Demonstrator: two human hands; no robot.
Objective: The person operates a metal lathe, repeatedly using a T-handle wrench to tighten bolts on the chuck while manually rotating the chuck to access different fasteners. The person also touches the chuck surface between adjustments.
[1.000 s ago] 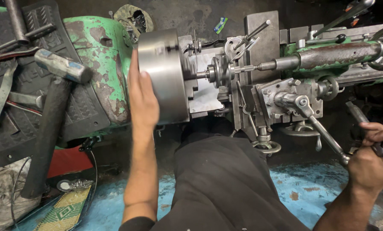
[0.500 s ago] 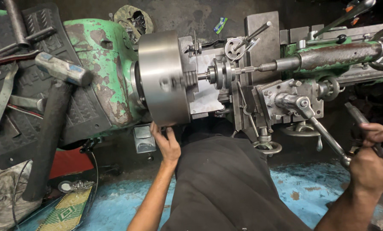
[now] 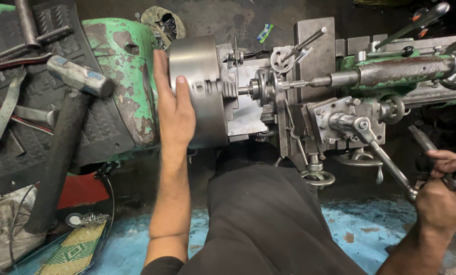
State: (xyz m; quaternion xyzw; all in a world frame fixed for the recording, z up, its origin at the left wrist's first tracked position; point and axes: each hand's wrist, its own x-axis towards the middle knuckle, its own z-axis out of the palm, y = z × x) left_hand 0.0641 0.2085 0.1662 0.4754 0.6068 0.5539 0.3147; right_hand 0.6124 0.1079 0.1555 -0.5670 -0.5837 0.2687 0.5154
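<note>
My left hand lies flat against the big round steel chuck of a worn green lathe, thumb over the chuck's rim and fingers behind it. The chuck jaws look blurred. A small metal workpiece sits in the chuck, facing the pointed tailstock centre. My right hand is closed around a dark lever handle at the lower right, beside the long steel handle of the tool post. My lap in dark trousers fills the lower middle.
A hammer with a black grip leans on a black ribbed mat at the left, among metal strips. The carriage with handwheels stands in front of me. A red object and blue-painted floor lie below.
My left hand dropped from the chuck's side to under it, then came back up flat against the chuck. My right hand stayed on the lever.
</note>
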